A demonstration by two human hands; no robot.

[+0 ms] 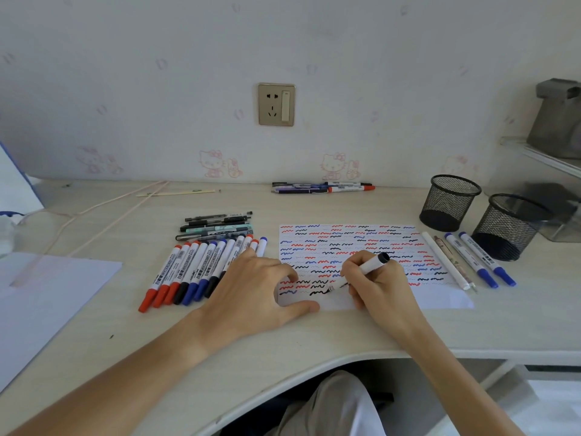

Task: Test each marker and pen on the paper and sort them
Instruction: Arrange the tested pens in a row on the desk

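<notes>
Two bare hands work over a pale desk [314, 335] seen from above. Largest on it is the test paper [440, 298], nearly filled with rows of red, blue and black squiggles; only its near edge stays blank, so the testing looks far along. Left of the paper lies a fanned row of whiteboard markers [201, 269] with a bundle of pens [217, 226] behind it, likely already sorted. A smaller group of pens and markers [320, 187] sits by the wall, and four more [471, 262] lie just right of the paper, probably awaiting a turn. Both mesh cups [449, 202] appear empty. The left hand [251, 294] rests flat, fingers spread and straight, pinning the paper's left edge. The right hand [377, 284] has its fingers clamped on a black marker [371, 265], tip touching the paper's lowest row, drawing a black squiggle.
</notes>
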